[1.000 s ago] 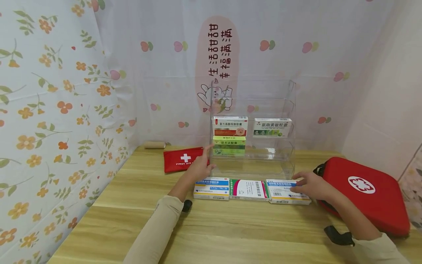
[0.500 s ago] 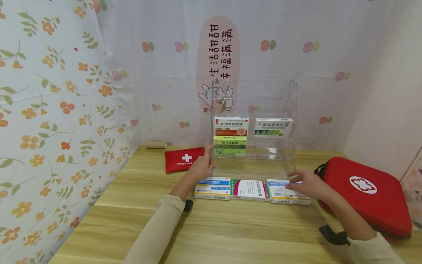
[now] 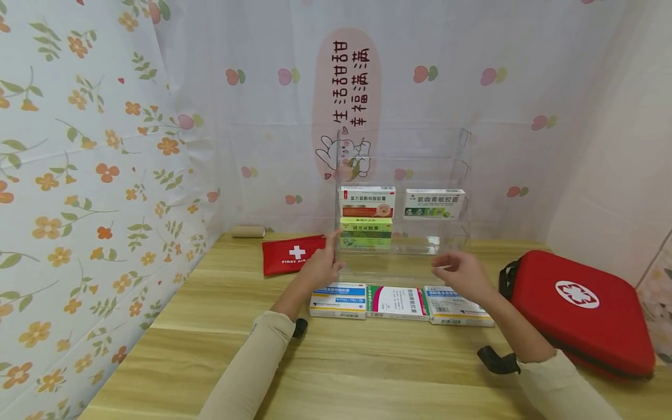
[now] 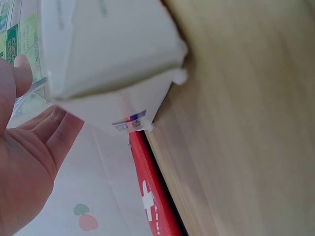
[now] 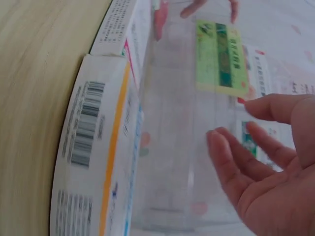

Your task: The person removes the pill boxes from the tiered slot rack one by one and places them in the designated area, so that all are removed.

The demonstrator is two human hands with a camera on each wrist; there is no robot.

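Note:
A clear stepped display rack (image 3: 409, 265) stands at the back, with a red-and-white medicine box (image 3: 367, 202), a green-and-white medicine box (image 3: 433, 204) and a yellow-green medicine box (image 3: 366, 233) on its tiers. Against the rack's left side rests my left hand (image 3: 319, 267), index finger extended. My right hand (image 3: 464, 275), fingers loosely curved, hovers at the rack's lower right; the right wrist view shows a gap between thumb and fingers (image 5: 224, 157). In front lie a blue-and-white box (image 3: 338, 301), a pink-and-green-edged box (image 3: 398, 303) and another blue-and-white box (image 3: 459, 312), partly under the right forearm.
To the right sits a red first-aid case (image 3: 583, 309). A red first-aid pouch (image 3: 286, 256) lies left of the rack, partly behind the left hand. Behind it is a beige cylinder (image 3: 248, 231). Wood-grain table (image 3: 367, 373) extends toward me; patterned cloth hangs behind.
My right hand has lifted off the right blue-and-white box and moved up and left toward the rack. My left hand stays at the rack's side. The boxes have not moved.

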